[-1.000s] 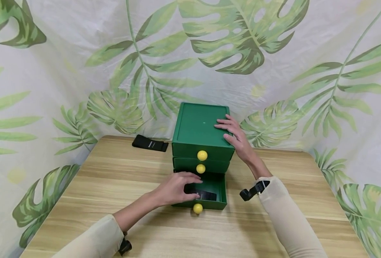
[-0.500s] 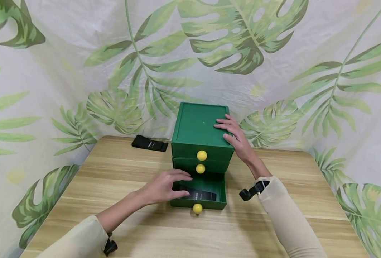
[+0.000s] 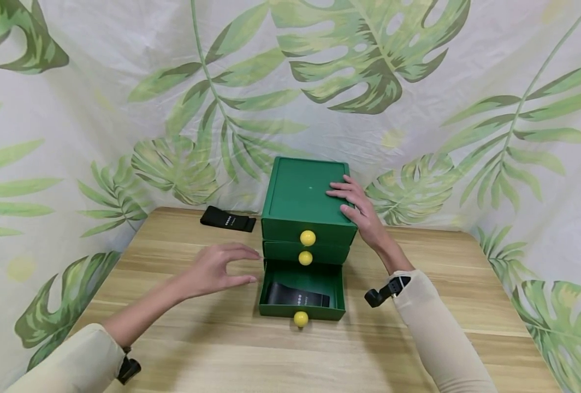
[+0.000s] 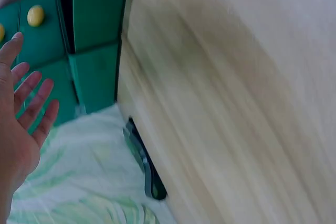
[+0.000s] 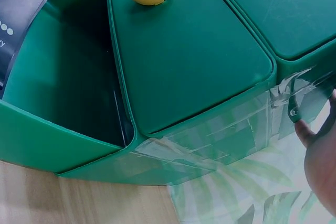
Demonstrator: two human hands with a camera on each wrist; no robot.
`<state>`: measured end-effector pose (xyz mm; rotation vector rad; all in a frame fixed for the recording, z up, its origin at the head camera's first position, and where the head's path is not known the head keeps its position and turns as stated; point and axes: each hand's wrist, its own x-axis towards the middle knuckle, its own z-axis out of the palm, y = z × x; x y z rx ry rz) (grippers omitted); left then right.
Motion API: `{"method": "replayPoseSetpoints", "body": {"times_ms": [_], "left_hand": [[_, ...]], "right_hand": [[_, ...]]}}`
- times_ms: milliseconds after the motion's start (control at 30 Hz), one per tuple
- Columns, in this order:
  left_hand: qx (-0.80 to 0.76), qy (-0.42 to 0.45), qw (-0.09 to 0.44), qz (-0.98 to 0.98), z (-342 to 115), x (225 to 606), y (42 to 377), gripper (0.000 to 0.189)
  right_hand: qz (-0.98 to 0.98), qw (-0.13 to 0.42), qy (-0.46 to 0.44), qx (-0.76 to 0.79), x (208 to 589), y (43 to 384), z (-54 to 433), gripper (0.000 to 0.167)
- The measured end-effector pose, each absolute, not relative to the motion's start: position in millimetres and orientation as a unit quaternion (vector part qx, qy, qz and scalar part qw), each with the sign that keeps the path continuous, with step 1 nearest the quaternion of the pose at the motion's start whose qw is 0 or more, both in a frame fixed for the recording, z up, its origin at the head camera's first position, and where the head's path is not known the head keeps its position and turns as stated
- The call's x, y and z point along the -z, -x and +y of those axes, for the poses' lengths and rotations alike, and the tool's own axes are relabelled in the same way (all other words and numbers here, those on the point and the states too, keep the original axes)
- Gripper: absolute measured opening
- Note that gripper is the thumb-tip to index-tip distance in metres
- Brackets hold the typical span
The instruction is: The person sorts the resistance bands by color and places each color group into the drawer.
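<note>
A green three-drawer cabinet (image 3: pixel 305 191) with yellow knobs stands on the table. Its bottom drawer (image 3: pixel 327 275) is pulled out, and the upper two are closed. Inside that drawer lies a flat black folded band (image 3: pixel 288 296) with white dots and lettering, also visible in the right wrist view. My left hand (image 3: pixel 219 270) hovers just left of the drawer, holding nothing, thumb and fingers spread apart. In the left wrist view its fingers are extended. My right hand (image 3: pixel 359 210) rests on the cabinet's top right edge, fingers laid flat across the top.
A second black folded band (image 3: pixel 226 219) with similar white marks lies on the wooden table (image 3: pixel 172 245), left of the cabinet near the back edge. Clear tape (image 5: pixel 205 148) runs along the cabinet's side. A leaf-patterned cloth (image 3: pixel 393 136) hangs behind the table.
My left hand has withdrawn leftward from over the open drawer, uncovering the black band inside. My right hand has stayed in place on the cabinet.
</note>
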<state>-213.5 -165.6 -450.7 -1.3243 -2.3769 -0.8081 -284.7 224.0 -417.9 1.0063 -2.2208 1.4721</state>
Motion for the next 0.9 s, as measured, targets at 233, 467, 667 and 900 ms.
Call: {"method": "replayPoseSetpoints", "body": {"times_ms": [233,467,667,900], "left_hand": [[0.274,0.423,0.151,-0.851,-193,442,237,0.040],[0.265,0.407,0.118,-0.866,-207,439,263,0.043],[0.267,0.398,0.090,-0.873,-217,447,285,0.048],[0.261,0.377,0.048,-0.887,-224,458,308,0.055]], "right_hand": [[-0.772,0.148,-0.350,-0.510,417,284,224,0.041],[-0.765,0.149,-0.355,-0.516,418,285,224,0.041],[-0.767,0.151,-0.351,-0.515,420,284,225,0.040],[-0.768,0.150,-0.352,-0.513,418,284,224,0.040]]}}
